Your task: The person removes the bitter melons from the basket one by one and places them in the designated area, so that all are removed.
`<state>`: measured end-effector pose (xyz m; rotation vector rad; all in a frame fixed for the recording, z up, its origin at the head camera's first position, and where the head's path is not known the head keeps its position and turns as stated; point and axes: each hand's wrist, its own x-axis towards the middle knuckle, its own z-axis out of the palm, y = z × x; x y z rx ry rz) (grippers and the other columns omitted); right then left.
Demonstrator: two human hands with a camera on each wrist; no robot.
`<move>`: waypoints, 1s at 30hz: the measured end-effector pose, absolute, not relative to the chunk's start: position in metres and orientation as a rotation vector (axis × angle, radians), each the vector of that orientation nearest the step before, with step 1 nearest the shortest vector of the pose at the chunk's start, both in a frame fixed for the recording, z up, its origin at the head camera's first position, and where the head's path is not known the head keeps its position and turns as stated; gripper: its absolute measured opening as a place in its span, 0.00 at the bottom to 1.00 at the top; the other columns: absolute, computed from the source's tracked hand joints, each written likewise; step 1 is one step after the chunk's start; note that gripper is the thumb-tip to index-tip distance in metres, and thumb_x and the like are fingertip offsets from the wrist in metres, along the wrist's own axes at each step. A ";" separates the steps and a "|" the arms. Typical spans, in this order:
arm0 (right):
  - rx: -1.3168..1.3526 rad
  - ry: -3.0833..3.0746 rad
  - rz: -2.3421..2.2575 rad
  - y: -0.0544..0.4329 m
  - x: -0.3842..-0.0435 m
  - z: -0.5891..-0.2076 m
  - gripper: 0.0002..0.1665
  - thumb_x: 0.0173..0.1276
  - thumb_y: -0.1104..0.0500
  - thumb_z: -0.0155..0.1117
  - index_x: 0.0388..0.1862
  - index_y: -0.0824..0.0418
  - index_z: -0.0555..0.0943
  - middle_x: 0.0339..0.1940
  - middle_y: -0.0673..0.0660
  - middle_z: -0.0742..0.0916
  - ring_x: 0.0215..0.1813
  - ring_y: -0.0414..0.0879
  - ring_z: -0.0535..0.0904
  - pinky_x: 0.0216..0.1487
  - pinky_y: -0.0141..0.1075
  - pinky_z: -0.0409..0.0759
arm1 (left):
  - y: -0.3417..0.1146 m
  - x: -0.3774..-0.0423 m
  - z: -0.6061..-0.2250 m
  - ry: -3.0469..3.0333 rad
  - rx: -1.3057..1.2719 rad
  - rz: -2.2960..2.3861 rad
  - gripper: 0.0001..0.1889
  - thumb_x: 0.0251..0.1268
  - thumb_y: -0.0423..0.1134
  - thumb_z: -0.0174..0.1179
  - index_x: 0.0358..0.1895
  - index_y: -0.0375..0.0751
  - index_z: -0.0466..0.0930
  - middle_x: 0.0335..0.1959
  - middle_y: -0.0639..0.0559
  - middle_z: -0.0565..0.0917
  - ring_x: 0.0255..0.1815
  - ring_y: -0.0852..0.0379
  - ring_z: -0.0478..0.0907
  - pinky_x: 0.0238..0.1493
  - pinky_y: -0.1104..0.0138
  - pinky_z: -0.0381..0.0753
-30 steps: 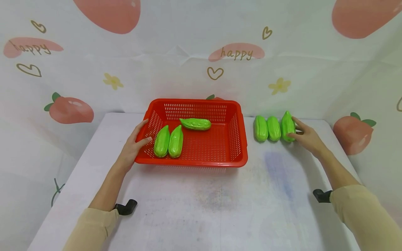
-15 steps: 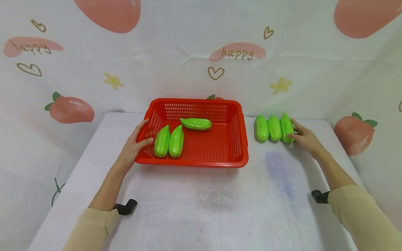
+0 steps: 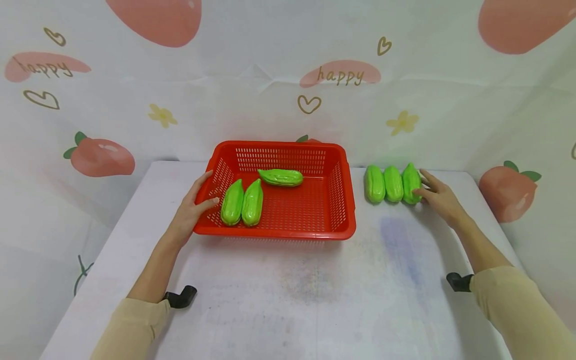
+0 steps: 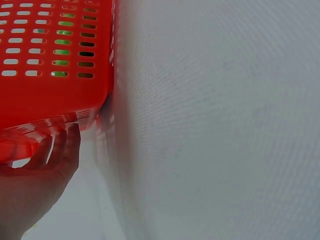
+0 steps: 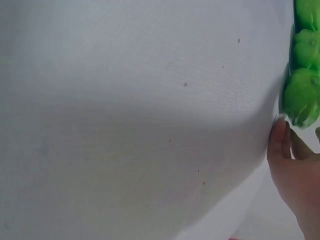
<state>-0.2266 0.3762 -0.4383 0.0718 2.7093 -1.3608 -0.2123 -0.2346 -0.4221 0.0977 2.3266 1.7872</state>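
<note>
Tending the end gourd (image 3: 410, 184) on the counter (image 3: 360, 305) seems the step in hand. My right hand (image 3: 443, 201) is spread at its right side, thumb by its near end; two gourds (image 3: 393, 184) line up beside it. My left hand (image 3: 186, 216) rests straight-fingered on the basket (image 3: 279, 234), holding three more (image 3: 252, 202). Next calls, I judge, for either a firm pinch or a clean release.

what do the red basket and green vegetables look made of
Red basket: likely molded plastic, slightly glossy; even color, regular slots and smooth rim suggest it.
Green vegetables: perhaps plastic or coated foam, shiny; bright highlights show, but the inside can't be told.
</note>
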 end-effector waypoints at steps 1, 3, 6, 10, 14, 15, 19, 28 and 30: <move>0.075 2.718 -1.366 0.376 -0.226 -0.438 0.44 0.76 0.52 0.55 0.82 0.56 0.46 0.76 0.72 0.60 0.73 0.69 0.60 0.46 0.14 0.65 | -0.235 -0.212 -0.422 2.325 0.097 1.788 0.36 0.74 0.44 0.52 0.79 0.70 0.48 0.75 0.49 0.57 0.64 0.49 0.64 0.55 0.67 0.76; 0.082 2.754 -1.371 0.376 -0.225 -0.437 0.43 0.76 0.52 0.56 0.82 0.57 0.48 0.76 0.71 0.61 0.73 0.69 0.61 0.48 0.16 0.65 | -0.235 -0.212 -0.422 2.323 0.098 1.790 0.36 0.74 0.44 0.52 0.79 0.70 0.48 0.75 0.48 0.57 0.64 0.49 0.63 0.55 0.66 0.77; 0.118 2.859 -1.359 0.376 -0.222 -0.436 0.41 0.75 0.53 0.56 0.81 0.56 0.53 0.75 0.68 0.66 0.71 0.66 0.66 0.47 0.19 0.67 | -0.234 -0.212 -0.421 2.320 0.097 1.792 0.36 0.74 0.43 0.52 0.79 0.70 0.48 0.75 0.48 0.57 0.64 0.49 0.63 0.56 0.66 0.77; 0.170 3.009 -1.362 0.376 -0.220 -0.437 0.36 0.74 0.54 0.58 0.78 0.56 0.61 0.72 0.64 0.72 0.65 0.53 0.74 0.43 0.19 0.68 | -0.234 -0.212 -0.420 2.319 0.094 1.787 0.36 0.74 0.43 0.52 0.79 0.70 0.48 0.75 0.49 0.57 0.64 0.49 0.63 0.56 0.66 0.77; 0.161 3.075 -1.438 0.374 -0.220 -0.436 0.34 0.73 0.56 0.60 0.76 0.58 0.65 0.69 0.64 0.76 0.58 0.40 0.76 0.45 0.19 0.71 | -0.234 -0.211 -0.420 2.320 0.092 1.783 0.36 0.74 0.43 0.52 0.79 0.70 0.47 0.75 0.49 0.57 0.64 0.48 0.63 0.55 0.67 0.77; 0.161 3.083 -1.455 0.373 -0.220 -0.435 0.34 0.72 0.57 0.60 0.76 0.58 0.66 0.69 0.63 0.76 0.56 0.38 0.76 0.46 0.18 0.71 | -0.234 -0.211 -0.420 2.320 0.092 1.784 0.36 0.74 0.43 0.52 0.79 0.70 0.47 0.75 0.49 0.57 0.64 0.48 0.64 0.55 0.67 0.77; 0.150 3.114 -1.511 0.369 -0.220 -0.433 0.33 0.71 0.59 0.62 0.74 0.59 0.68 0.66 0.62 0.79 0.52 0.32 0.76 0.47 0.18 0.71 | -0.235 -0.211 -0.421 2.321 0.097 1.790 0.36 0.74 0.43 0.52 0.79 0.70 0.47 0.75 0.48 0.57 0.64 0.48 0.64 0.54 0.68 0.78; 0.048 3.109 -1.633 0.357 -0.219 -0.425 0.33 0.68 0.65 0.63 0.72 0.58 0.71 0.62 0.57 0.82 0.50 0.32 0.78 0.46 0.17 0.72 | -0.235 -0.212 -0.422 2.334 0.092 1.778 0.36 0.74 0.44 0.52 0.79 0.71 0.47 0.75 0.48 0.58 0.64 0.49 0.64 0.54 0.69 0.77; 0.004 3.098 -1.666 0.355 -0.219 -0.421 0.33 0.68 0.67 0.63 0.72 0.58 0.72 0.62 0.56 0.83 0.50 0.33 0.78 0.46 0.17 0.73 | -0.235 -0.212 -0.422 2.338 0.092 1.776 0.36 0.74 0.44 0.52 0.79 0.71 0.47 0.74 0.48 0.58 0.64 0.49 0.64 0.53 0.69 0.77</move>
